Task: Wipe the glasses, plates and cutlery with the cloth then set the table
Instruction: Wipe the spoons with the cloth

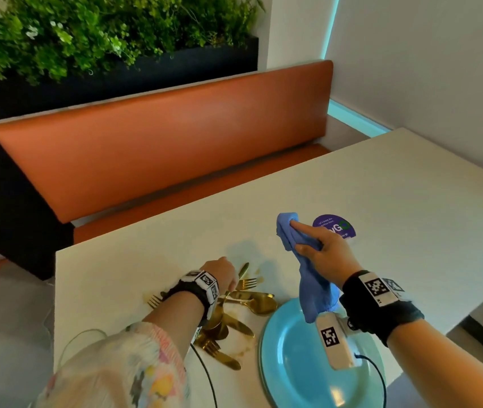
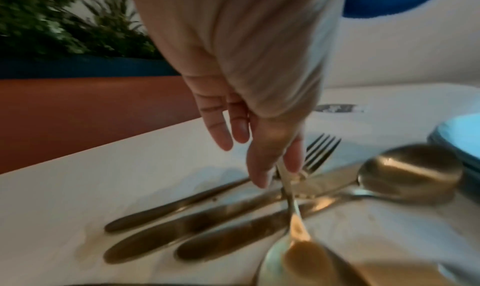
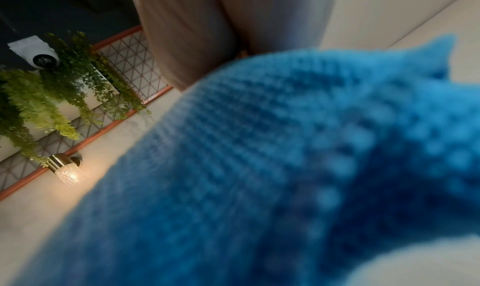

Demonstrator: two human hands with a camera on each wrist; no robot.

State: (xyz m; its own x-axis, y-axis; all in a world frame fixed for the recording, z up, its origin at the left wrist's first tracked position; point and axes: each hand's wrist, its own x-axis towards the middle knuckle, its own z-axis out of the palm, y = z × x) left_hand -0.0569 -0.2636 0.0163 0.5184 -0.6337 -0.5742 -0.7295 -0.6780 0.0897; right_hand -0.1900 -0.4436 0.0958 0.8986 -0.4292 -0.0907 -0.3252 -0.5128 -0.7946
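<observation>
Several gold forks, knives and spoons (image 1: 249,301) lie in a loose pile on the white table (image 1: 352,187), left of a stack of light blue plates (image 1: 293,372). My left hand (image 1: 231,287) pinches the thin handle of one gold spoon (image 2: 298,255) between thumb and forefinger, and the spoon crosses over the pile. The other fingers (image 2: 221,130) hang straight. A fork (image 2: 322,150) and a second spoon (image 2: 410,167) rest beneath. Above the plates, my right hand (image 1: 302,237) grips a bunched blue cloth (image 1: 311,278), which fills the right wrist view (image 3: 285,167). No glasses are in view.
A round purple sticker (image 1: 334,226) lies on the table just beyond my right hand. An orange bench (image 1: 175,136) runs along the table's far side, with a dark planter of green plants (image 1: 87,33) behind it. The table's left edge is near my left forearm.
</observation>
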